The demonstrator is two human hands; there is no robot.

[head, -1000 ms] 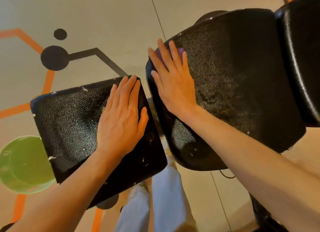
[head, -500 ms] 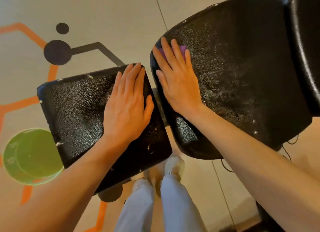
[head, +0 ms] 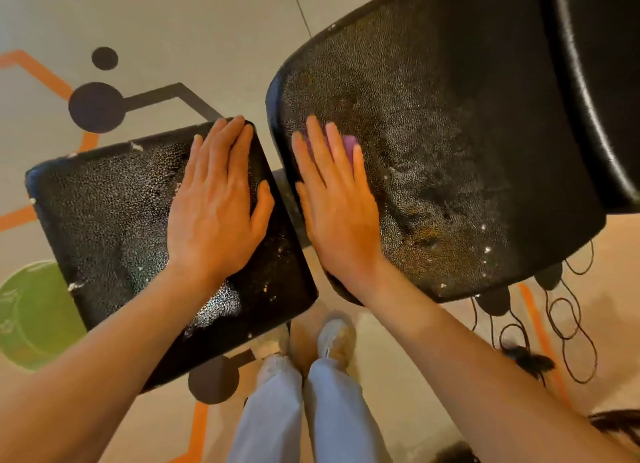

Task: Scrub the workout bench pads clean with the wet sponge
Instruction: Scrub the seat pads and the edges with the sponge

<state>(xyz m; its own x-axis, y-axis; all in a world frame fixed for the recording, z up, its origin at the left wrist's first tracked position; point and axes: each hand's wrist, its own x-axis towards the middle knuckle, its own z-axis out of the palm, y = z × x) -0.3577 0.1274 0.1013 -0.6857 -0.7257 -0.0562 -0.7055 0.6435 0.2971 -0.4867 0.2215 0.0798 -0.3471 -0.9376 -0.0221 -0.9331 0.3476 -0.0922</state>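
Since half a second ago the right hand [head: 341, 216] has slid nearer along the back pad [head: 450, 133], away from its far left edge, and the purple sponge [head: 348, 145] went with it; more of the wet, speckled pad surface now shows beyond the fingertips. The sponge lies under the straight fingers of this hand, which press it flat on the left part of the back pad; only its far end shows between and past the fingers. The left hand [head: 218, 209] has stayed on the right part of the seat pad [head: 104, 213], flat, fingers straight and together, thumb out to the right, holding nothing. The view has also shifted: both pads sit lower and larger in the picture, and the person's shoes [head: 332, 338] and light trousers [head: 298, 410] show more between the arms. White flecks lie on both pads. The floor [head: 207, 29] has orange lines, dark dots and a green circle [head: 31, 317]. No brand, label or writing can be read anywhere.
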